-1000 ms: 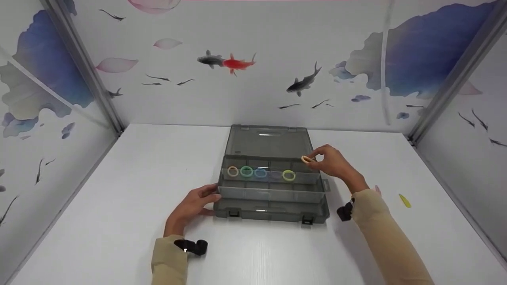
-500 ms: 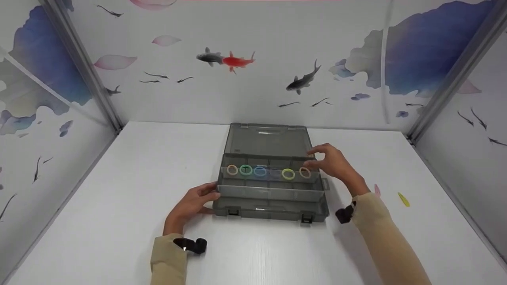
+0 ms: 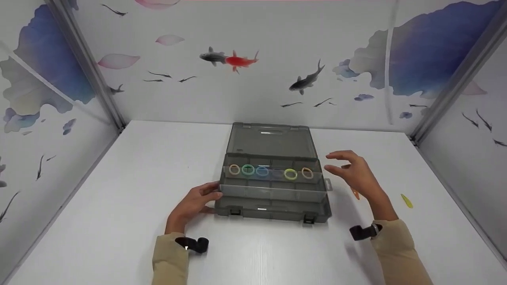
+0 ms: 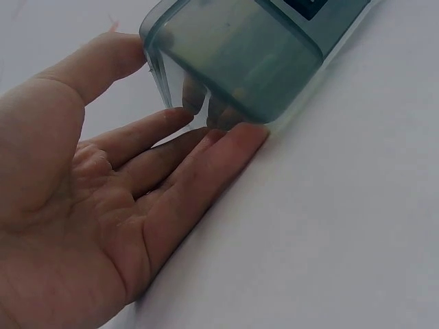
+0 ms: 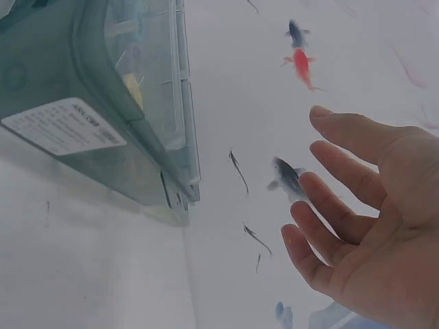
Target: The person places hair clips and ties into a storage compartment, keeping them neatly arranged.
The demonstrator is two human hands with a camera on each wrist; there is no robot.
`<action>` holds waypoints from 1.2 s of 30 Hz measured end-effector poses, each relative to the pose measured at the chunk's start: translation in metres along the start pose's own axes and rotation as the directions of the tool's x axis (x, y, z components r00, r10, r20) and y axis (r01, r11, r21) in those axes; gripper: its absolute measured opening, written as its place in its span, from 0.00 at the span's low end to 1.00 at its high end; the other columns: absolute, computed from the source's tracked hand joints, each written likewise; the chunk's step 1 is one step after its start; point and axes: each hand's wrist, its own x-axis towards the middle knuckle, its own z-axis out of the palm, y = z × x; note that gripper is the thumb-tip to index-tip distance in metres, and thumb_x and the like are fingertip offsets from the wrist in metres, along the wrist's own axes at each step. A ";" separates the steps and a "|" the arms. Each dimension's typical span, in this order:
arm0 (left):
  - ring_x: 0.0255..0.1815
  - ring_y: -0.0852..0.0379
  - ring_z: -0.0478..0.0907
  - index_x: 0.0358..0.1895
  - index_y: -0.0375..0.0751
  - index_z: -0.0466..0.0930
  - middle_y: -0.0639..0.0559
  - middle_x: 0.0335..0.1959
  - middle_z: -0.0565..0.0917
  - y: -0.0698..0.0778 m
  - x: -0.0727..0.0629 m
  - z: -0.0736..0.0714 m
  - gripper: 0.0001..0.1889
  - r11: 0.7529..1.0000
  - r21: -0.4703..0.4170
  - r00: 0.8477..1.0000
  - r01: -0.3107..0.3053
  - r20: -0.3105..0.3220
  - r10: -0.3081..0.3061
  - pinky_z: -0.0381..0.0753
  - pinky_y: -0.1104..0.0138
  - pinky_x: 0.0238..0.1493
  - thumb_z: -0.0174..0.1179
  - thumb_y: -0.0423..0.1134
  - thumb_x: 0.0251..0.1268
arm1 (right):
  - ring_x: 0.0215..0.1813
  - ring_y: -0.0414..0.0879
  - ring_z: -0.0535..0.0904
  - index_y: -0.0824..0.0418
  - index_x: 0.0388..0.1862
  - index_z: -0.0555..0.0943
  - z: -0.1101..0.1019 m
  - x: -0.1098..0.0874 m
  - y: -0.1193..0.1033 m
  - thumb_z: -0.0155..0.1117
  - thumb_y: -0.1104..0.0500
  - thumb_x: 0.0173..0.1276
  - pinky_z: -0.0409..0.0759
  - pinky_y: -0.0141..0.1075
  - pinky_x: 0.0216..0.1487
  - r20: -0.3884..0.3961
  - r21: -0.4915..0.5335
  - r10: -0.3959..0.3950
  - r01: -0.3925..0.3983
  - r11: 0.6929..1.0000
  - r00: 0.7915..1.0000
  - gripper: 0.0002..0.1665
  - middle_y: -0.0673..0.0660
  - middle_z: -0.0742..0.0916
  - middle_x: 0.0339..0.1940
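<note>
A grey see-through storage box point(image 3: 273, 215) lies with its lid point(image 3: 273, 140) tipped back. Several small ring-shaped hair ties stand in a row along its rear divider: orange point(image 3: 234, 170), green point(image 3: 248, 170), blue point(image 3: 262, 171), a faint purple one, yellow point(image 3: 290, 174) and, at the right end, another orange one point(image 3: 307, 173). My left hand point(image 3: 193, 204) rests on the box's left end, fingers fairly straight along the wall and thumb at the upper edge, as the left wrist view shows. Right of the box my right hand point(image 3: 358, 174) is raised, fingers spread and holding nothing.
A yellow hair clip point(image 3: 406, 200) lies on the white table point(image 3: 253, 253) to the right. An orange clip point(image 3: 356, 193) shows partly under my right hand. Walls printed with fish enclose the table, and a labelled box side point(image 5: 65, 127) faces the right wrist camera.
My right hand has set the orange hair tie at the right end of the row, let go and moved away to the right. My left hand has stayed at the box.
</note>
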 end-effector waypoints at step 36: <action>0.73 0.41 0.70 0.76 0.40 0.64 0.38 0.77 0.65 0.000 -0.001 0.000 0.35 1.000 -0.007 1.000 0.011 0.000 -0.011 0.85 0.54 0.55 0.63 0.47 0.69 | 0.77 0.68 0.56 0.62 0.77 0.64 -0.097 -0.073 0.129 0.61 0.34 0.69 0.60 0.65 0.72 -0.119 0.091 0.582 -0.575 0.813 0.804 0.49 0.70 0.61 0.80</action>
